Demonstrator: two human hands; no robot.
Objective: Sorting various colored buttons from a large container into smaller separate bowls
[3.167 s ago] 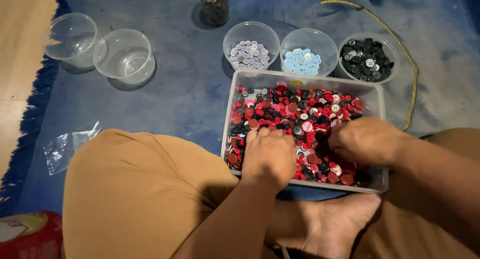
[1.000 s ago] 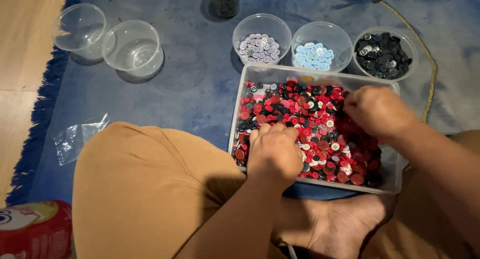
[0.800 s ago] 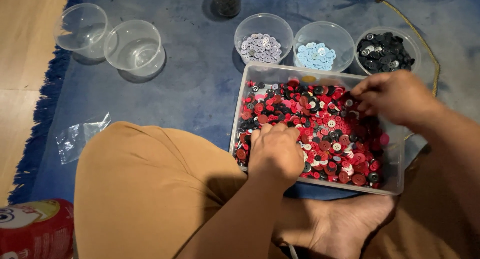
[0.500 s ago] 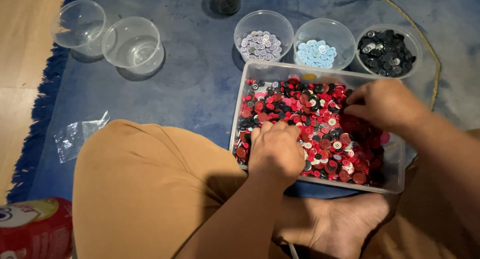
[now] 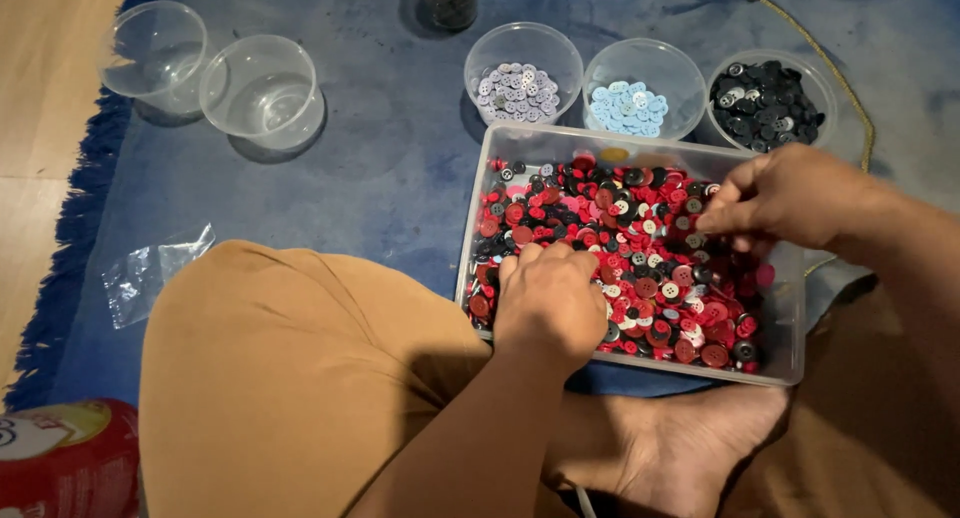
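The person is sitting cross-legged on a blue rug, with a clear rectangular tray lying just ahead of the bare foot. The tray is holding a dense layer of red, black and white buttons reaching to its walls on all sides.

The left hand is resting palm-down on the buttons at the tray's near-left part, fingers lying together and curled downward; whether they are gripping any button cannot be told. The right hand is hovering over the far-right part of the tray, thumb and forefinger pinched together at the button surface; what sits between the tips is too small to tell.

Three round clear bowls are standing just beyond the tray's far wall, nearly touching it: one with pale lilac buttons, one with light blue buttons, one with black buttons. Two empty clear cups are standing well apart to the left, near the rug's fringed edge. A crumpled clear bag is lying between the left knee and the fringe. Open rug is lying between the cups and the tray.
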